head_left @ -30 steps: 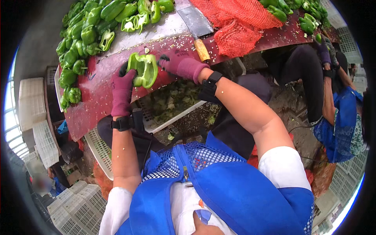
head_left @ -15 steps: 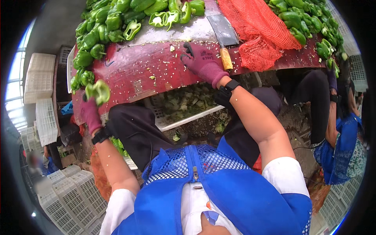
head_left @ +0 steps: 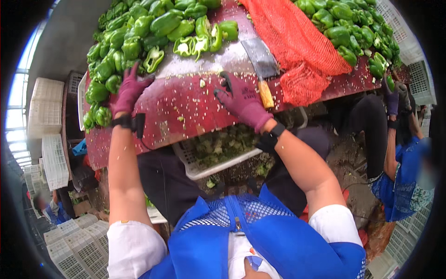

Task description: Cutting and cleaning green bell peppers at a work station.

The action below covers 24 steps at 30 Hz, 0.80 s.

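My left hand [head_left: 131,90], in a maroon glove, reaches to the near edge of the green bell pepper pile [head_left: 131,48] on the left. Its fingers are spread beside the peppers, with none held. My right hand [head_left: 245,101], gloved the same, hovers over the red tabletop [head_left: 160,122] with thumb and fingers apart and nothing between them. Just right of it lies a cleaver [head_left: 261,58], its wooden handle toward me. Several cut pepper pieces [head_left: 200,45] rest beyond my hands, at the pile's edge. Pale seeds are scattered over the table.
A red mesh bag [head_left: 304,65] lies right of the cleaver, with more peppers [head_left: 348,32] beyond. Under the table, a white crate [head_left: 225,171] holds pepper scraps. At right a co-worker's gloved hand [head_left: 391,100] is near peppers. White crates [head_left: 74,244] stand at left.
The cut pepper in my left hand has been let go and is out of the hand. That hand has moved up and right to the pile. My right hand stays near the cleaver.
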Each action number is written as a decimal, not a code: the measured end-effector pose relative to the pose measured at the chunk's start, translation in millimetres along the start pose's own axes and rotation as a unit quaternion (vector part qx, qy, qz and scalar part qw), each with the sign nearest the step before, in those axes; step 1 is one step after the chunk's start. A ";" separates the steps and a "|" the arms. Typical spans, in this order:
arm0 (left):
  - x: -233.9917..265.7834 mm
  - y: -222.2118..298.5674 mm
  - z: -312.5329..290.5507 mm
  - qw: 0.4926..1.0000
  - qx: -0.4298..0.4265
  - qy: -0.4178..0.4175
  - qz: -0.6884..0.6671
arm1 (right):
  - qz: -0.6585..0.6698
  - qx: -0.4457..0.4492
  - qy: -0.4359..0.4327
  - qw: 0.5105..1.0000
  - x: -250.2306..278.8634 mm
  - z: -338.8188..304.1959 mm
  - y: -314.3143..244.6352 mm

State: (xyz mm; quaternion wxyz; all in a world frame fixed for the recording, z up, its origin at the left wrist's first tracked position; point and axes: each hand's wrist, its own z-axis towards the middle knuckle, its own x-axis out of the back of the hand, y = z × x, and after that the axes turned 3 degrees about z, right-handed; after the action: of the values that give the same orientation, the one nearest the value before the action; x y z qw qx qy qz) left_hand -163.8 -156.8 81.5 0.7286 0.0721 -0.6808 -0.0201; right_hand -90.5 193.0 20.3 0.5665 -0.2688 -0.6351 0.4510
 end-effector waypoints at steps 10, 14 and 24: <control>-86.1 22.9 115.3 0.983 0.095 -0.071 -0.142 | 0.042 0.022 0.089 0.995 44.4 34.1 20.1; -67.0 67.5 83.0 0.985 0.126 0.004 -0.117 | -0.097 0.094 0.060 0.989 81.4 99.4 11.1; -61.2 119.4 104.9 0.991 0.079 -0.069 -0.079 | -0.207 -0.085 -0.077 0.972 57.3 291.3 48.5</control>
State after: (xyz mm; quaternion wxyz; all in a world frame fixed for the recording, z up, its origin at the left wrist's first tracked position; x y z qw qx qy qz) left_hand -280.8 -39.1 43.4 0.6684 0.1812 -0.7208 -0.0291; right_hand -391.2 185.4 19.2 0.5720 -0.1437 -0.7546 0.2875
